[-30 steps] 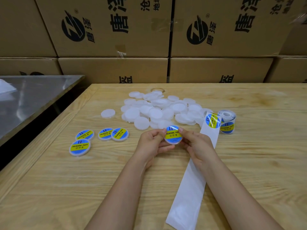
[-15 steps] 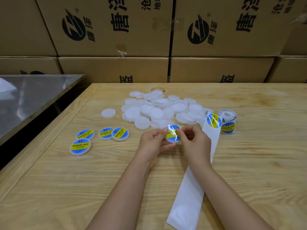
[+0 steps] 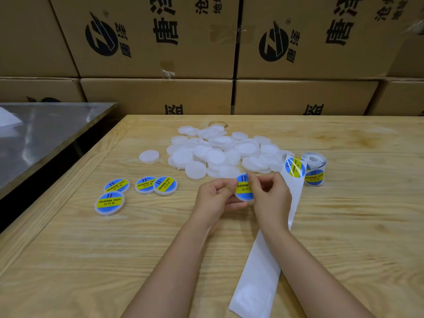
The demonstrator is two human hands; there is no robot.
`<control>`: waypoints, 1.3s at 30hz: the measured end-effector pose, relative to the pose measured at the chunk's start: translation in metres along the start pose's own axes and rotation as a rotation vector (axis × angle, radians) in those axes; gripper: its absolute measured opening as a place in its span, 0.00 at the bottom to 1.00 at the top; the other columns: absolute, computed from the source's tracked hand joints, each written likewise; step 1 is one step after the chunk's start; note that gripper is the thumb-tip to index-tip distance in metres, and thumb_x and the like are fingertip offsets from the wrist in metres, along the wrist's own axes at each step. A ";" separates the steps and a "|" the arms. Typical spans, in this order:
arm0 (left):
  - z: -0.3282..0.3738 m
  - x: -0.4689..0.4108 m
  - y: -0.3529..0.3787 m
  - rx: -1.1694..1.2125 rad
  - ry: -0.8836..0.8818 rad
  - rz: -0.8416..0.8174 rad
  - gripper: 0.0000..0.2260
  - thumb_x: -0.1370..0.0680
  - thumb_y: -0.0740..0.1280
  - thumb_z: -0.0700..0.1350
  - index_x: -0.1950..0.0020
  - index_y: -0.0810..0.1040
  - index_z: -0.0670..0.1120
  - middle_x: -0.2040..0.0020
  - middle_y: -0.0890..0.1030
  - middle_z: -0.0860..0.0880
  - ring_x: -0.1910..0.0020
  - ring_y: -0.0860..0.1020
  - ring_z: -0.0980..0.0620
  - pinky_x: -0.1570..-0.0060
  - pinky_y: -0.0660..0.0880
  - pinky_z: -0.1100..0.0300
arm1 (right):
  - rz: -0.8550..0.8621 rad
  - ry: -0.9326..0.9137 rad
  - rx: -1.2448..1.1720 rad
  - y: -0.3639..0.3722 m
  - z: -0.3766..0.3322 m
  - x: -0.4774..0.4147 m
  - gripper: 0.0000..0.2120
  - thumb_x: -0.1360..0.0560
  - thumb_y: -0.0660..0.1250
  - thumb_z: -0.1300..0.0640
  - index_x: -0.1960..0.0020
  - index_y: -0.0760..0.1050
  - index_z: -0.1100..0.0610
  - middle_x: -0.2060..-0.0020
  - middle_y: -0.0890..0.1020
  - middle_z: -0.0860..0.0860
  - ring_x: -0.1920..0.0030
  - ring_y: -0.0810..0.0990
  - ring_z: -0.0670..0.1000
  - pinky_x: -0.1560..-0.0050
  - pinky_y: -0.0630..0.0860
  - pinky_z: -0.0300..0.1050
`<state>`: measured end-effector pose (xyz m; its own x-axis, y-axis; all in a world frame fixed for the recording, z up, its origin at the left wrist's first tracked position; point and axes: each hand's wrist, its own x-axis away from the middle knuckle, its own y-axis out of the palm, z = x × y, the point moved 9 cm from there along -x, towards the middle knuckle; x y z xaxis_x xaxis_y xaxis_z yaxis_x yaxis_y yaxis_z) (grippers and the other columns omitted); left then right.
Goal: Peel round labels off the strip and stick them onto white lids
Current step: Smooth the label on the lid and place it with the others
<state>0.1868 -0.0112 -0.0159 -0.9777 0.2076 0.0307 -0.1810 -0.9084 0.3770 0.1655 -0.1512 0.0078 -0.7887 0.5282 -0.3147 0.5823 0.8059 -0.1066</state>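
At table centre, just above the wooden table (image 3: 91, 260), both hands hold one labelled lid (image 3: 242, 191) between them. Left hand (image 3: 215, 198) grips its left edge, fingers curled under, thumb on the rim. Right hand (image 3: 270, 196) pinches the right edge with curled fingers, forefinger tip at the top of the lid, covering part of the label. The lid faces the camera, tilted up, and carries a blue and yellow sticker reading SOLDERING PASTE. Whether the sticker is fully pressed down under the right fingers, cannot tell. A pile of white lids (image 3: 220, 154) lies just beyond the hands, unlabelled and overlapping, with a lone white lid (image 3: 149, 156) apart on its left. Four finished lids lie flat at left: one pair (image 3: 145, 184) (image 3: 165, 185) touching, another pair (image 3: 116, 186) (image 3: 109, 203) further left, close together. The white backing strip (image 3: 259, 271) runs from the near table edge under the right forearm and up to the label roll (image 3: 314, 168), which stands at right beside the pile. One round label (image 3: 294, 167) sits on the strip near the roll, and another shows on the roll's side. Cardboard boxes (image 3: 160, 42) with black print are stacked behind the table. A metal table (image 3: 46, 138) stands at left, apart from the wooden one.
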 end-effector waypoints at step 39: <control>0.082 0.049 -0.179 -0.834 0.197 1.239 0.12 0.20 0.57 0.48 0.45 0.76 0.45 0.51 0.83 0.43 0.50 0.76 0.41 0.43 0.62 0.49 | 0.197 0.178 0.110 -0.076 0.031 -0.046 0.21 0.28 0.71 0.54 0.39 0.69 0.55 0.62 0.78 0.46 0.53 0.78 0.52 0.52 0.69 0.43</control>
<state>0.1796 0.1918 -0.0060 -0.5387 -0.8130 -0.2208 0.8063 -0.4216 -0.4150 0.1632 -0.2449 0.0014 -0.6748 0.7182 -0.1701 0.7380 0.6543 -0.1650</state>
